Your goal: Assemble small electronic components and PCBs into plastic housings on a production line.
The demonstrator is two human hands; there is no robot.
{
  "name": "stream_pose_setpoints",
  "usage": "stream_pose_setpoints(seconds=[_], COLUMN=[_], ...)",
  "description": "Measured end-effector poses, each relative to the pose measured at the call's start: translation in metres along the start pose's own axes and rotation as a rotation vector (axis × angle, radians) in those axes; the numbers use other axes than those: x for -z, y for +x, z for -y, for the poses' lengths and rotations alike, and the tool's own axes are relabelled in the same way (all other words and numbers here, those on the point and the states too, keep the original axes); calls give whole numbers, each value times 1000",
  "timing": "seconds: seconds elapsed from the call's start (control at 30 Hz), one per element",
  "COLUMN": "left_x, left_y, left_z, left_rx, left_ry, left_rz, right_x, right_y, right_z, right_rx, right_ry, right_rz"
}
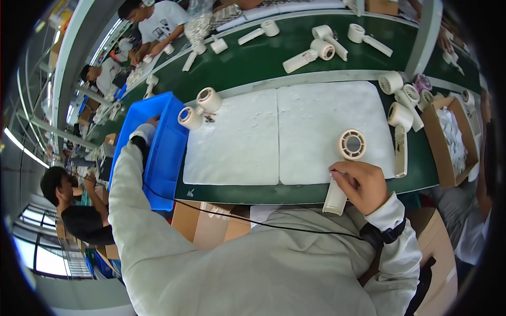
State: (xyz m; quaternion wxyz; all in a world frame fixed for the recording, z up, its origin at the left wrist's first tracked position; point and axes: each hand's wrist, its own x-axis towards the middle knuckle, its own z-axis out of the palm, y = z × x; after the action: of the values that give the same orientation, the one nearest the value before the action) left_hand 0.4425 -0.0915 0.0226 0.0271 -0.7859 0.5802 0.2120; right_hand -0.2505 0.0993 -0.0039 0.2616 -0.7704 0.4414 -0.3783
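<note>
My right hand (pixel 363 184) is closed in a pinch over a cream handheld fan housing, and what sits between the fingertips is too small to make out. The housing's round ring head (pixel 352 144) lies on the white foam mat (pixel 232 142). Its open, channel-shaped handle (pixel 334 199) points toward me past the mat's near edge, partly covered by the hand. At the left, my left hand (pixel 153 121) reaches into a blue plastic bin (pixel 161 174); its fingers are mostly hidden. Two cream round fan heads (pixel 209 99) stand at the mat's far left corner, beside the bin.
Several cream fan housings (pixel 316 55) lie on the green belt (pixel 232 68) beyond the mat. More housings (pixel 400 116) and a cardboard box (pixel 448 142) of white pieces are at the right. A black cable (pixel 253 220) crosses before me. Other people work at the left.
</note>
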Motion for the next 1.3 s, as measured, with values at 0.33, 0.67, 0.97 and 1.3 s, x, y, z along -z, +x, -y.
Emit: stream_pose_setpoints(seconds=[0.33,0.67,0.97,1.3], left_x=[15,-11,4,1], left_y=[-81,8,35,18], left_z=[-39,150,117,105], left_rx=[10,-145,73,-129], left_ry=[-290,-63,34,137], left_rz=[77,11,5,-174], right_x=[3,-3,-1,-6], right_y=[4,5,1,9], right_z=[-1,0,0,-1], right_rx=[54,25,54,130], right_ry=[50,2,0,22], right_rz=[0,13,-6,-23])
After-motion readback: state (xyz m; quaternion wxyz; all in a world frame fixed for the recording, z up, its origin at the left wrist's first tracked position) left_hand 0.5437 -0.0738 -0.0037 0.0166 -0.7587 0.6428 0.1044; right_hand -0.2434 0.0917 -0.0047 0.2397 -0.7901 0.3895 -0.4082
